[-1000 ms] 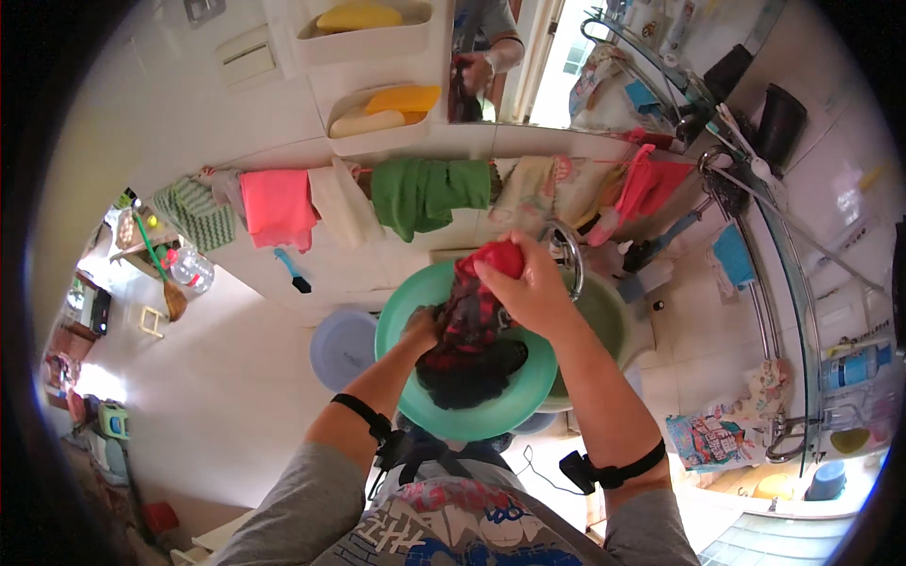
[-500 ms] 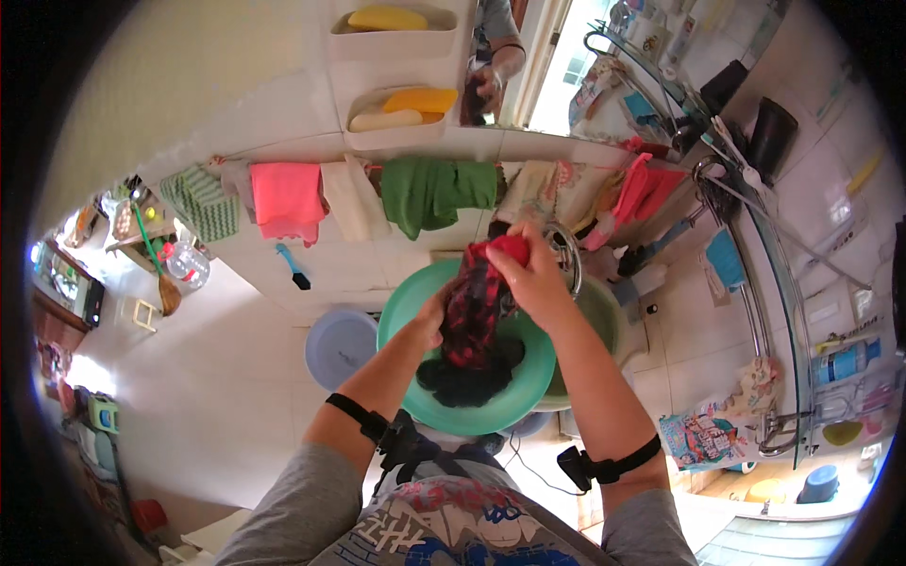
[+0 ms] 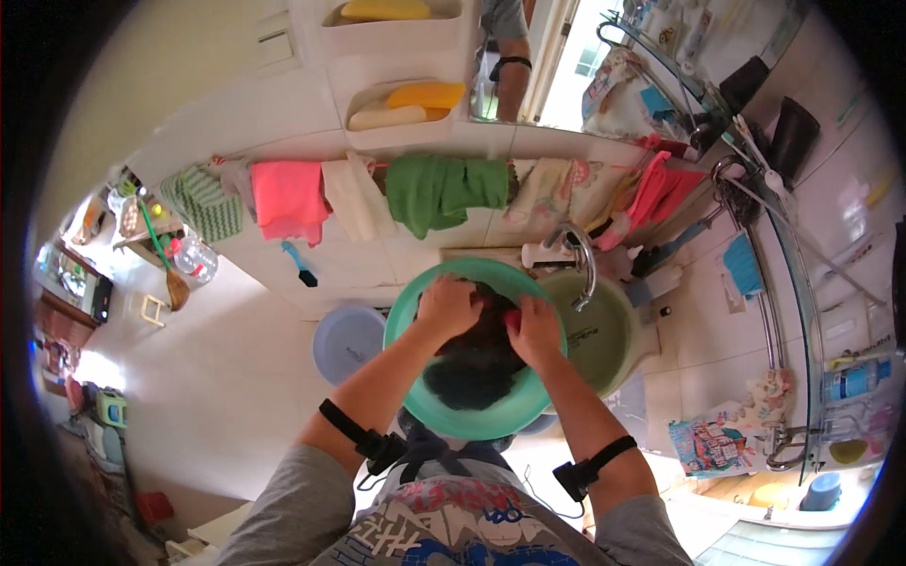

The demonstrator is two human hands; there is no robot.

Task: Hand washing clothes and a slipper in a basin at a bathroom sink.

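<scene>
A light green basin [image 3: 472, 426] stands in front of me, with wet dark cloth [image 3: 472, 377] bunched up inside. My left hand [image 3: 450, 307] is curled over the cloth near the basin's far left side. My right hand [image 3: 534, 332] is closed on a reddish part [image 3: 512, 322] of the fabric at the right side. Between the hands the cloth looks dark brown to black; most of the red pattern is hidden. Both hands are low, inside the basin's rim.
Right of the basin is a pale green sink [image 3: 599, 344] with a chrome faucet [image 3: 587, 259]. A lavender basin [image 3: 347, 344] stands at left. Towels, including a green one [image 3: 439, 193], hang along the wall. A blue brush [image 3: 300, 264] hangs below them. Glass shelves [image 3: 802, 349] line the right.
The red-and-black cloth, held up near the faucet before, is now down in the basin. Both hands have lowered with it, the right one moving away from the faucet.
</scene>
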